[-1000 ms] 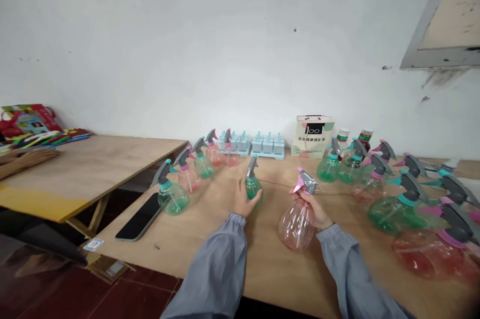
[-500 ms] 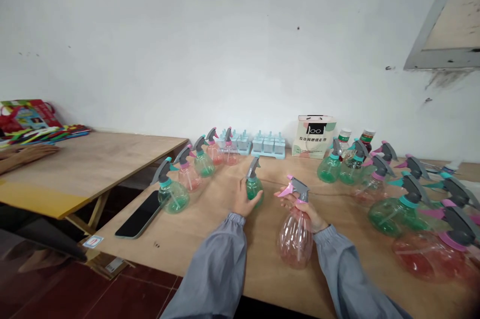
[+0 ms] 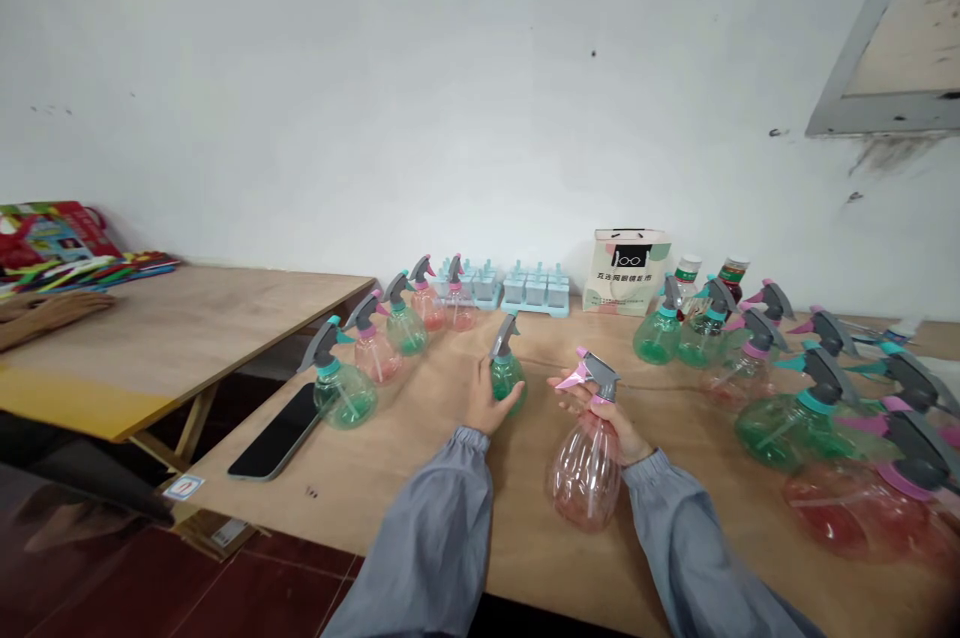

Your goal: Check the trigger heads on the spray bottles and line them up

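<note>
My left hand (image 3: 487,406) curls round the side of a small green spray bottle (image 3: 508,373) with a grey trigger head and teal collar; the bottle stands upright on the table. In my right hand (image 3: 621,435) is a clear pink spray bottle (image 3: 583,480), gripped at its neck just below the grey and pink head. Its nozzle points left and its body leans slightly; whether its base touches the table I cannot tell. Left of my hands stands a row of several pink and green spray bottles (image 3: 346,396). More spray bottles (image 3: 784,433) crowd the right side.
A phone (image 3: 274,433) lies near the left edge of the brown table (image 3: 420,493). Pale blue moulds (image 3: 535,290), a paper bag (image 3: 627,273) and capped bottles (image 3: 733,278) line the wall. On a second table (image 3: 187,318) rests another person's hand (image 3: 56,311) by colourful strips.
The pink bottle's lower body has swung slightly left in my right hand. My left hand stays at the green bottle, and the view has shifted a little.
</note>
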Motion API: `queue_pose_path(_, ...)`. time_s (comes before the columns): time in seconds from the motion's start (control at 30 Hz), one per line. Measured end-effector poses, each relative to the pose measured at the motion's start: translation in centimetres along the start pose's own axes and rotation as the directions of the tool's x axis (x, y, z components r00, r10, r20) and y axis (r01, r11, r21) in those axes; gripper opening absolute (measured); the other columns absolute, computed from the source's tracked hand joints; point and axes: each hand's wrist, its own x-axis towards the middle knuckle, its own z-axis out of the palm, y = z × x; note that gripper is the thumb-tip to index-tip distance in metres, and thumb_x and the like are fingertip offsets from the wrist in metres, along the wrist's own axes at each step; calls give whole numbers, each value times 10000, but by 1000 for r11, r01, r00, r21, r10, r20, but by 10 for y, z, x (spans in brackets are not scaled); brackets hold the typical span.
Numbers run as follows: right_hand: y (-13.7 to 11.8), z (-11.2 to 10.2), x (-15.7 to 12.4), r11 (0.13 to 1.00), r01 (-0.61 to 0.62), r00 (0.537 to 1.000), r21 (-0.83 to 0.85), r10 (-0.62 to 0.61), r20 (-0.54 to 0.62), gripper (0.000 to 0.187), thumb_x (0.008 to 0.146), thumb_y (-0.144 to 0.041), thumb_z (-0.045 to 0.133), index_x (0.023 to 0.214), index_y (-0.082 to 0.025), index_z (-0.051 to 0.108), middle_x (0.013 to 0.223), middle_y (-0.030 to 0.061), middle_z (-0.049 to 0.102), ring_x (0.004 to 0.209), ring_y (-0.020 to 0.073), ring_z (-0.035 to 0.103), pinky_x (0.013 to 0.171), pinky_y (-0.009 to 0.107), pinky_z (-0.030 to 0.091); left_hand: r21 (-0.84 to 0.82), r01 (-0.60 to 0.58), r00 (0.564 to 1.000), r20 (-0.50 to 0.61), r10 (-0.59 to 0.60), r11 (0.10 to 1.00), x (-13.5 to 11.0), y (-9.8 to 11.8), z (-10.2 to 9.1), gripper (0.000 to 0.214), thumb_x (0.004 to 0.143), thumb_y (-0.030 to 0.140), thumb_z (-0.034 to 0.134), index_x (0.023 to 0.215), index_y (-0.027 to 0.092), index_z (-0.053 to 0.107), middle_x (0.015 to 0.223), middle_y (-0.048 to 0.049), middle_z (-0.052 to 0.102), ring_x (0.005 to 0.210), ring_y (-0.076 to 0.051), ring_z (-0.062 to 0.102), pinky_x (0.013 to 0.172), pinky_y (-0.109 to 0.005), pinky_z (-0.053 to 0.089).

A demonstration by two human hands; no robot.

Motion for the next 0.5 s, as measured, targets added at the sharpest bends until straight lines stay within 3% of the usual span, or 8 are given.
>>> queue_pose_path(0.23,4,-1,2,999,31,997,-36,-33,-73,340,655,-469,702,903,-240,658,1030,75,729,951,256,649,862,386,491,10,-9,1000,17,9,1000,0,-3,1,620,796,394,709,1315,181,444,1178,-117,530,1181,-303,554,1045,-467,440)
queue_pose_path(0.5,2,-5,1,997,4,999,-71,-6,-32,441,700,-469,662,1078,-242,657,1126,92,709,1069,275,624,897,415,487,1,-10,1000,16,10,1000,1,-3,0,645,785,409,716,1326,181,447,1187,-123,557,1187,-305,561,1046,-470,442)
